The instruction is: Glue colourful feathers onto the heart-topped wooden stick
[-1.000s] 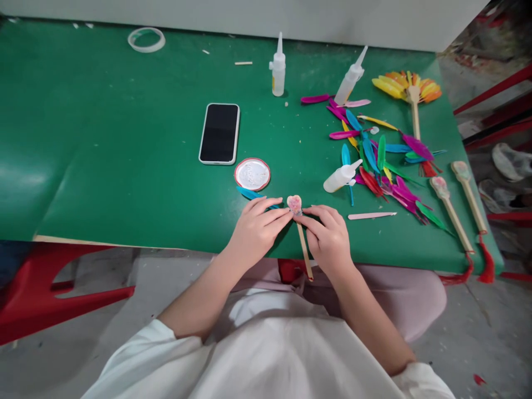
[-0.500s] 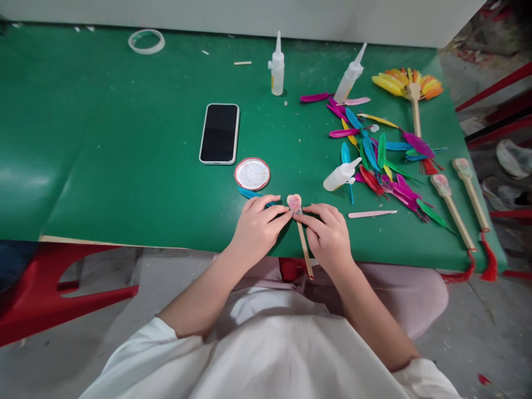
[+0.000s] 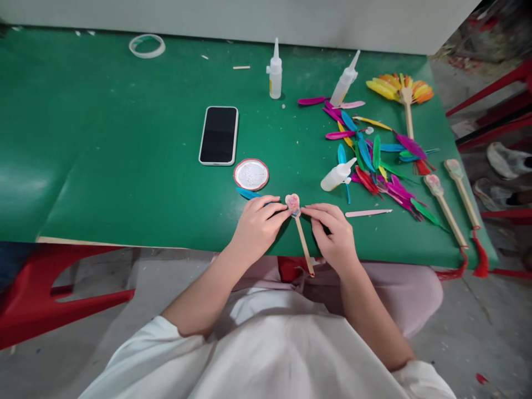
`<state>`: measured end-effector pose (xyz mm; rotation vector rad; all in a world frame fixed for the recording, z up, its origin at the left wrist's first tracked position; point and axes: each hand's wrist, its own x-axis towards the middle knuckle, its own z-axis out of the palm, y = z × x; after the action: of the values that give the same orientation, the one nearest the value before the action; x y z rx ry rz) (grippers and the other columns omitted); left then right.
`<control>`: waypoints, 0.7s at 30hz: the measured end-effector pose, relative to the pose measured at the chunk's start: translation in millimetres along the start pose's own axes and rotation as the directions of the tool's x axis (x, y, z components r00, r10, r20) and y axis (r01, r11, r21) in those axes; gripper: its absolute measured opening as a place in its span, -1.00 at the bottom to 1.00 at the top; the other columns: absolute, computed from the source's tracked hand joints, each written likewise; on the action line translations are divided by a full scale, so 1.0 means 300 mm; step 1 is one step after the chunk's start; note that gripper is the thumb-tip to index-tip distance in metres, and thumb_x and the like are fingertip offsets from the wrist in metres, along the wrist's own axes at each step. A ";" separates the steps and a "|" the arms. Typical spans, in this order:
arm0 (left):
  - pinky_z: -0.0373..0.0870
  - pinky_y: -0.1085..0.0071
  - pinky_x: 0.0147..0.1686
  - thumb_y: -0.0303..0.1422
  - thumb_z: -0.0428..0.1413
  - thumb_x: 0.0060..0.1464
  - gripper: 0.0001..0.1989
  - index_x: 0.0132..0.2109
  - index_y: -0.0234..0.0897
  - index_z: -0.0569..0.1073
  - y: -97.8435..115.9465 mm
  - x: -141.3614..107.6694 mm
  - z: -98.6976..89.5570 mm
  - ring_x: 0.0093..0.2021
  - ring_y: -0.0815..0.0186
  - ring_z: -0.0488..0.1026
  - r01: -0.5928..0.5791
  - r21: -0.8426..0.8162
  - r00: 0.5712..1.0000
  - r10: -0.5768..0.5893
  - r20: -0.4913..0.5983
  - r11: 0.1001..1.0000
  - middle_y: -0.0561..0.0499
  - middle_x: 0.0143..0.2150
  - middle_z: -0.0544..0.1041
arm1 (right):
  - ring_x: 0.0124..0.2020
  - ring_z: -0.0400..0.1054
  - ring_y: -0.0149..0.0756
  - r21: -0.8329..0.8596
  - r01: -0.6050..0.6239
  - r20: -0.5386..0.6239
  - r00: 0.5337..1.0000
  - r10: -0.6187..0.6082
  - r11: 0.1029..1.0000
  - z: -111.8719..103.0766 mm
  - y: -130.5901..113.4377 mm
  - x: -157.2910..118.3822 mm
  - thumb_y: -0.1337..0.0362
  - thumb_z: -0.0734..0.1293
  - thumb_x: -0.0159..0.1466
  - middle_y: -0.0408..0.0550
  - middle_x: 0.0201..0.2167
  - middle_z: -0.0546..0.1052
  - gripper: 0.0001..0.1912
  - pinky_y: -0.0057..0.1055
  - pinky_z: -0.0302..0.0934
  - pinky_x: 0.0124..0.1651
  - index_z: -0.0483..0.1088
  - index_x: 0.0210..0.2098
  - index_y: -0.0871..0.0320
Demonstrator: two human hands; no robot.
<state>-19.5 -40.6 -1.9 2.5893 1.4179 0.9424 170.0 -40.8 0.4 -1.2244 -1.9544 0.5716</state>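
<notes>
A wooden fan handle [image 3: 303,238] with a pink printed, heart-shaped head lies in front of me, its stick pointing toward the table's front edge. My left hand [image 3: 261,224] grips the left side of the head with its fingertips. On the other side, my right hand [image 3: 333,233] has its fingers stretched out beside the head's right edge, thumb apart; whether they touch it I cannot tell. Part of a blue feather [image 3: 248,193] shows beyond my left hand. Close to that feather is a round white lid [image 3: 251,174] with a red rim.
Glue bottles [image 3: 275,75] stand at the back; another bottle [image 3: 337,176] lies among colourful feathers [image 3: 376,152]. Pale tweezers [image 3: 368,213], two tasselled handles [image 3: 446,209] and a yellow-orange feather fan [image 3: 408,100] are at right. A phone [image 3: 218,136] and tape roll [image 3: 147,46] lie left.
My right fingers have drawn back from the lower part of the handle's head, uncovering more of it. My left hand stays at the head. The view has shifted slightly.
</notes>
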 end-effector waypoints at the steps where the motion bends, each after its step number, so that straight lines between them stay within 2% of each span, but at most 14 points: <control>1: 0.32 0.23 -0.10 -0.49 0.00 0.15 -0.79 -0.14 -0.25 0.49 0.000 0.000 0.000 -0.05 0.24 0.37 0.004 0.001 1.000 -0.004 -0.003 1.000 -0.01 -0.19 0.55 | -0.11 0.32 -0.28 -0.007 0.000 0.001 1.000 0.000 1.000 0.000 -0.001 0.000 0.47 0.17 0.19 -0.03 -0.19 0.47 -0.66 -0.25 0.24 -0.03 0.46 -0.15 0.06; 7: 0.33 0.24 -0.10 -0.50 -0.01 0.15 -0.79 -0.15 -0.27 0.49 -0.005 0.002 0.007 -0.06 0.23 0.37 -0.008 -0.024 1.000 0.007 -0.016 1.000 -0.02 -0.20 0.55 | -0.12 0.31 -0.26 -0.072 0.038 0.045 0.998 -0.035 0.997 0.004 -0.003 0.001 0.49 0.18 0.16 -0.03 -0.21 0.48 -0.67 -0.22 0.24 -0.04 0.49 -0.24 0.07; 15: 0.32 0.25 -0.09 -0.51 -0.02 0.16 -0.78 -0.16 -0.25 0.49 -0.006 0.003 0.014 -0.07 0.27 0.37 0.012 -0.055 1.000 -0.012 0.001 0.998 -0.01 -0.21 0.55 | -0.12 0.30 -0.24 -0.128 0.039 0.072 0.997 -0.029 0.991 0.012 -0.002 0.001 0.48 0.18 0.16 -0.04 -0.20 0.48 -0.67 -0.19 0.23 -0.05 0.49 -0.24 0.06; 21: 0.31 0.29 -0.13 -0.50 -0.02 0.16 -0.80 -0.18 -0.27 0.48 -0.009 0.008 0.017 -0.19 0.31 0.38 0.012 -0.053 1.000 -0.010 0.029 0.999 0.00 -0.24 0.54 | -0.12 0.29 -0.24 -0.159 0.057 0.071 0.996 -0.047 0.986 0.018 0.001 0.001 0.49 0.18 0.16 -0.03 -0.21 0.48 -0.68 -0.21 0.22 -0.05 0.50 -0.26 0.09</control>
<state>-17.8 -35.8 -5.8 2.5437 1.3790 0.9245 165.8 -40.4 -3.2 -1.2622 -2.1165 0.4403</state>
